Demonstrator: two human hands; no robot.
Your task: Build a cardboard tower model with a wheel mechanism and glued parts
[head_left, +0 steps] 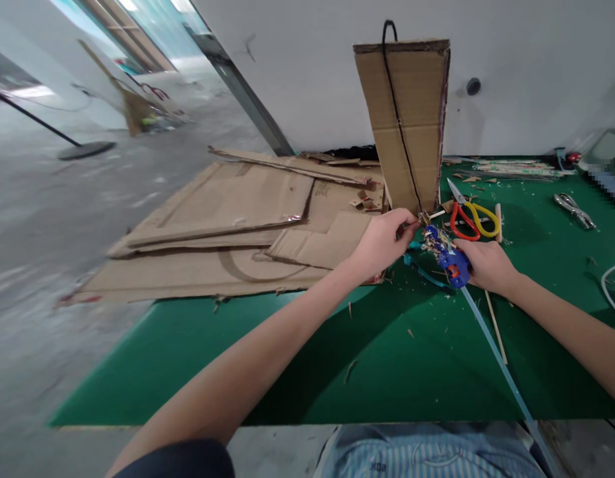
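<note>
My right hand (486,267) is wrapped round a blue hot glue gun (455,265), its nozzle end crusted with wood scraps and glue. A long translucent glue stick (491,340) sticks out of its back end toward me. Close to the nozzle, my left hand (389,240) has thumb and fingers pinched at the foot of an upright cardboard panel (411,119); what lies between the fingertips is too small to make out. A black cord (397,116) loops over the panel's top and runs down its front. Scissors (470,216) with red and yellow handles lie just beyond my right hand.
Flat cardboard sheets (222,206) are stacked on the left of the green table (198,358). Pliers (576,211) and a bundle of thin sticks (516,168) lie at the right. A thin wooden stick (496,328) is near the glue stick. A wall (312,73) stands behind.
</note>
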